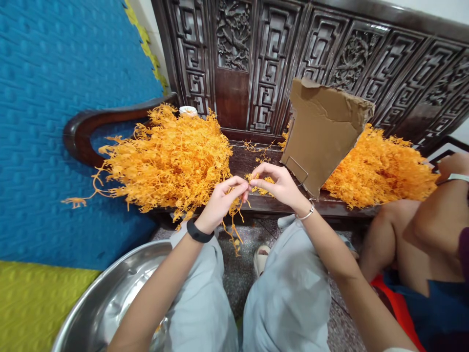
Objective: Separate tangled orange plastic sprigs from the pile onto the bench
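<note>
My left hand [227, 196], with a black band on its wrist, is closed in a pinch on an orange branching sprig [234, 225] whose thin strands dangle below the fingers. Its fingertips meet those of my right hand [274, 185], which wears a bracelet and pinches the sprig's upper end. Just where the fingers join, the detail is too small to make out. A big heap of tangled orange sprigs [176, 161] lies left of my hands on the dark wooden bench [244, 156]. Some loose orange pieces [262, 188] lie behind my right fingers.
A brown cardboard sheet [322, 132] stands upright to the right, before a second orange heap [384, 166]. Another person's bare leg [381, 239] is at far right. A metal basin [120, 293] sits at lower left. A white round object [188, 111] shows behind the left heap.
</note>
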Available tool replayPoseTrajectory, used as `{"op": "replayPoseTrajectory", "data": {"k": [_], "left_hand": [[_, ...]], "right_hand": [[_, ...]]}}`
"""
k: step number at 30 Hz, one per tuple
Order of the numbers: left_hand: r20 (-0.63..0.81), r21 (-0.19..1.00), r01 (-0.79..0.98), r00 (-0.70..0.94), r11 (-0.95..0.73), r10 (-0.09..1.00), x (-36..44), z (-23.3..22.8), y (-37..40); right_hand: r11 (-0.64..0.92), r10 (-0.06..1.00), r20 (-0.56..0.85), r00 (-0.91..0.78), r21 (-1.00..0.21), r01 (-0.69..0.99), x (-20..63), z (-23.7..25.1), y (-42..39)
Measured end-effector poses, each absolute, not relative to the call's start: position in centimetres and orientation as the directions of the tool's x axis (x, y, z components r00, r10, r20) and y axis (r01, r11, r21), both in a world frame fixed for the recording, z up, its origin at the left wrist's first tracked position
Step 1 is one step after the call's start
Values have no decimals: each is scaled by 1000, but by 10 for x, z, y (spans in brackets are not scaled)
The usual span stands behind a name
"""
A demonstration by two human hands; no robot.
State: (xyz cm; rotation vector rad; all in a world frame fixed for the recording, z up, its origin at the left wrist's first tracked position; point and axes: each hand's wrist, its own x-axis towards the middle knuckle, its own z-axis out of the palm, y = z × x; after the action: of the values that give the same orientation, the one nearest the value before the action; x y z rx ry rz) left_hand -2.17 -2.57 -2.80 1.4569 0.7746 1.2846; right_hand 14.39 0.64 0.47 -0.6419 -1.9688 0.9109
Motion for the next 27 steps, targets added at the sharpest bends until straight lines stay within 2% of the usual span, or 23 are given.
{"op": "replayPoseTrajectory", "data": {"k": [3, 8, 12, 17, 20, 23, 25, 27], "left_hand": [[306, 948, -166, 235, -272, 922, -21, -27, -26], [267, 947, -253, 285, -196, 921, -22, -23, -28], [207, 918, -393, 350, -57, 914, -20, -21, -29], [186, 801, -588, 425, 114, 886, -15, -24, -31], [204, 736, -666, 394, 125, 896, -19, -23, -30], [213, 679, -733, 248, 40, 945, -30, -19, -27], [211, 685, -729, 169, -23, 963, -37, -16, -25], [211, 710, -703, 150, -46, 966, -42, -16, -24]], "right_hand": [[502, 758, 418, -501, -864, 40, 143, 4, 8], [244, 797, 253, -548, -966, -91, 141, 6, 6], [85, 765, 188, -616, -977, -194, 139, 6, 5], [-16, 706, 192, -681, -958, -286, 132, -1, 6], [-10, 699, 261, -666, -927, -374, 131, 1, 10], [143, 792, 375, -481, -881, -451, 141, 9, 17], [279, 850, 416, -324, -876, -394, 151, 14, 26], [346, 878, 421, -230, -888, -303, 161, 16, 35]]}}
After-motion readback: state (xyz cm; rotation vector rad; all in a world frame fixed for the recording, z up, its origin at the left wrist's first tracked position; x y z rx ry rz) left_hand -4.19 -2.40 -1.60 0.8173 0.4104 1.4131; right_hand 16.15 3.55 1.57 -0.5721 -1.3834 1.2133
